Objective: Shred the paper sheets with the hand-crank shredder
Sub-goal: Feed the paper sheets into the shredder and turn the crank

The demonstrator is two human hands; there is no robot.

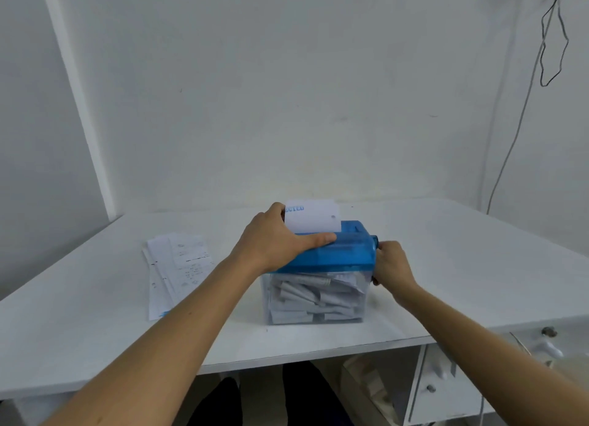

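A hand-crank shredder with a blue top (345, 252) stands on a clear bin (315, 301) full of white paper strips, in the middle of the white table (95, 323). A white sheet (314, 217) with blue print stands upright in the slot, partly fed in. My left hand (277, 237) lies over the left of the blue top, thumb along the front, fingers behind the sheet. My right hand (390, 263) grips the crank at the shredder's right end; the crank handle is mostly hidden by the fingers.
A loose pile of printed paper sheets (178, 269) lies flat on the table left of the shredder. A white drawer unit (452, 384) stands under the table at the right. Cables (522, 113) hang down the right wall.
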